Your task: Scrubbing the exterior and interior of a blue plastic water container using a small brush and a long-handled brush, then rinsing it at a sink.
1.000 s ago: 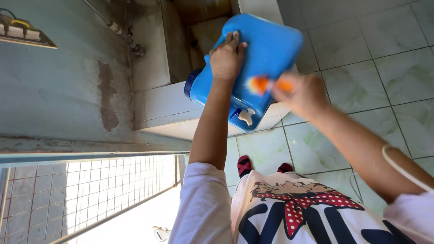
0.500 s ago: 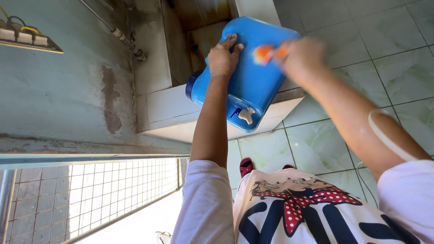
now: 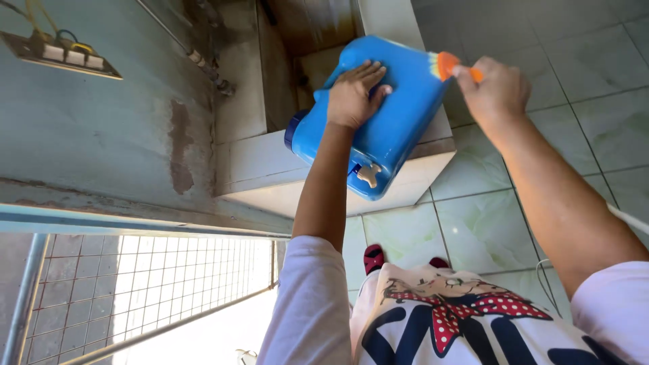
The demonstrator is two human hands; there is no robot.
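On the blue water container (image 3: 395, 115) (lying on its side), the left hand (image 3: 353, 94) presses flat with fingers spread, while the right hand (image 3: 497, 88) grips an orange brush (image 3: 447, 65) at its far edge.

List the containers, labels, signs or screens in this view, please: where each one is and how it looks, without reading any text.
Blue jug: a plastic container lying on its side on the white ledge, with a beige tap and a dark blue cap; the left hand rests on it, and the right hand holds an orange brush at its edge.
No labels, signs or screens are visible.
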